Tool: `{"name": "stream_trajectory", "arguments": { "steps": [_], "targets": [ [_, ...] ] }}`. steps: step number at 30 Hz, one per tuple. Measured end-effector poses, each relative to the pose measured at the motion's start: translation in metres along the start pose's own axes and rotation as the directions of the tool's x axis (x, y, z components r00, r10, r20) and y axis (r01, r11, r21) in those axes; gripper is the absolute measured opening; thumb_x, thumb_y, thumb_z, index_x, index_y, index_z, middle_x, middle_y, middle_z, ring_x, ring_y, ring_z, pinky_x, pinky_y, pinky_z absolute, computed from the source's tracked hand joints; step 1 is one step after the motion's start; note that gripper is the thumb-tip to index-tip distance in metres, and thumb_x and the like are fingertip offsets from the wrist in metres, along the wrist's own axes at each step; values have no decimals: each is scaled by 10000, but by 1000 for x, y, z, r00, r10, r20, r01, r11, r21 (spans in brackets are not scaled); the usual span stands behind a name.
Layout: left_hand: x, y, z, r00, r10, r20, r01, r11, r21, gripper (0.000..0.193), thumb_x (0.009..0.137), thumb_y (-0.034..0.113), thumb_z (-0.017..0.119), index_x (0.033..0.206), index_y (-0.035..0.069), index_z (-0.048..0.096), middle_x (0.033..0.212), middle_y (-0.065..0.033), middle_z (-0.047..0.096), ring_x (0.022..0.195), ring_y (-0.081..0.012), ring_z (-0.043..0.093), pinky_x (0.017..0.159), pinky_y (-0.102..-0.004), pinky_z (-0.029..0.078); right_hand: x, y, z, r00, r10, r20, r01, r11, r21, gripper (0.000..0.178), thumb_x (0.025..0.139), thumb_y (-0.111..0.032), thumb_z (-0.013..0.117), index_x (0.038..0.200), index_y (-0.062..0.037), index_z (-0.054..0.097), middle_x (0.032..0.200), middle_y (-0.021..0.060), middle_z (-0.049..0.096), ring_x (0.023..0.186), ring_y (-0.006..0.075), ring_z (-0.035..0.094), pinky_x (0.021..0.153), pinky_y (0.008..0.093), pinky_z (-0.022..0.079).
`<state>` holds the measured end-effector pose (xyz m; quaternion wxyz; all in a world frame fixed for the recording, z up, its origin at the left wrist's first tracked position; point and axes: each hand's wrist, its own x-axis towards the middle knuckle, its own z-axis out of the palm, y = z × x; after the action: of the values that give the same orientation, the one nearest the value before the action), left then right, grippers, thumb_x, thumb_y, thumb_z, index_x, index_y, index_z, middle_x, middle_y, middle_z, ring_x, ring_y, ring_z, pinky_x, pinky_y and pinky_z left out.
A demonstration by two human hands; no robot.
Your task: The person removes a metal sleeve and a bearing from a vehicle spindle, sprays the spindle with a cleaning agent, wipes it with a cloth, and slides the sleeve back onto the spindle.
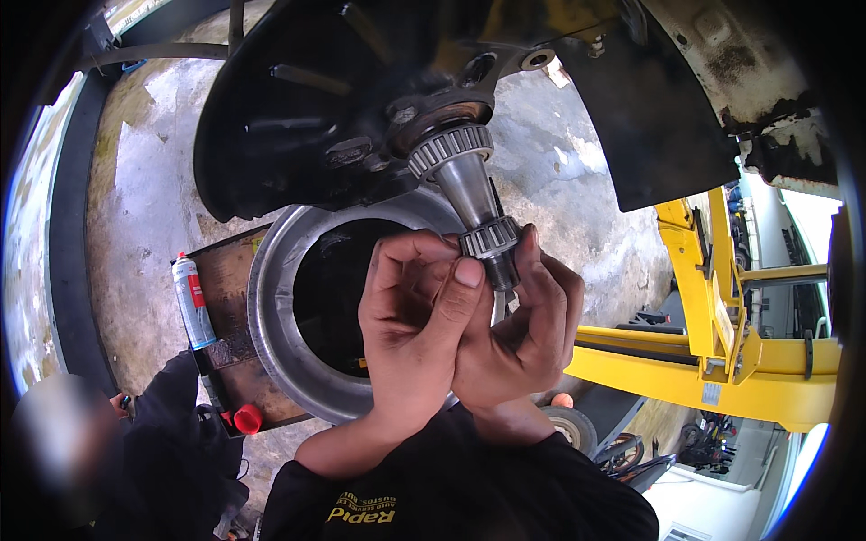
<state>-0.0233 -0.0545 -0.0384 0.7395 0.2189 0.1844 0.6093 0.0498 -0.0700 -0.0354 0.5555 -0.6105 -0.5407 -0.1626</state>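
A black shirt (550,482) fills the front here, yellow lettering (361,514) across the chest, one line bolder than the rest! Forearms (352,444) bare, left hand (406,320) and right hand (519,347) ungloved, thumbnail (468,271) short and rounded.

Below you a worn grey floor (577,171) with pale patches, on your left a long dark strip (69,234), on your right a yellow metal frame (758,388), bright light near both edges

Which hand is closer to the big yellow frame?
Right. The right hand appears just left of the yellow frame; the left hand is farther left. Both are at the small bearing.
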Motion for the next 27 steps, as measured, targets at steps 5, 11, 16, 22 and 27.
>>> {"name": "stream_trajectory", "arguments": {
  "steps": [5, 11, 16, 22, 27],
  "targets": [
    [-5, 8, 4, 999, 32, 17, -33, 993, 114, 270, 1091, 226, 526, 1298, 53, 528, 1242, -36, 565, 1147, -145, 577, 1026, -347, 476, 17, -9, -6, 978, 100, 183, -108, 994, 33, 642, 807, -73, 858, 1353, 100, 567, 1320, 207, 618, 1092, 296, 692, 938, 358, 575],
    [-7, 1, 18, 959, 246, 141, -284, 835, 472, 552, 1017, 212, 679, 1466, 11, 429, 1375, -111, 487, 1248, -169, 524, 1090, -323, 409, 26, 1, -10, 942, 69, 329, -134, 975, 179, 701, 823, -118, 841, 1421, 53, 517, 1310, 174, 610, 1147, 297, 682, 969, 344, 549],
    [-1, 4, 15, 930, 272, 245, -364, 768, 528, 640, 949, 175, 775, 1465, -8, 444, 1338, -124, 477, 1231, -203, 550, 1057, -351, 482, 50, 42, -30, 711, -14, 703, -572, 572, 589, 666, 873, -163, 802, 1465, -53, 518, 1346, 112, 577, 1121, 243, 637, 954, 390, 534],
    [-2, 30, 18, 953, 131, 275, -297, 598, 745, 673, 874, 186, 839, 1445, 50, 510, 1321, -107, 504, 1228, -214, 575, 1073, -384, 536, 72, 70, -26, 653, -233, 721, -514, 563, 647, 548, 939, -118, 751, 1445, -62, 548, 1209, 87, 617, 1003, 150, 639, 933, 323, 540],
    [-13, 18, 22, 940, 280, 195, -323, 549, 771, 485, 901, 142, 812, 1321, 24, 599, 1191, -69, 620, 1105, -164, 635, 996, -341, 548, 56, 58, -24, 763, -192, 617, -381, 639, 669, 328, 946, -85, 710, 1258, -31, 625, 1099, 111, 677, 990, 240, 687, 879, 358, 557]
  ]
}}
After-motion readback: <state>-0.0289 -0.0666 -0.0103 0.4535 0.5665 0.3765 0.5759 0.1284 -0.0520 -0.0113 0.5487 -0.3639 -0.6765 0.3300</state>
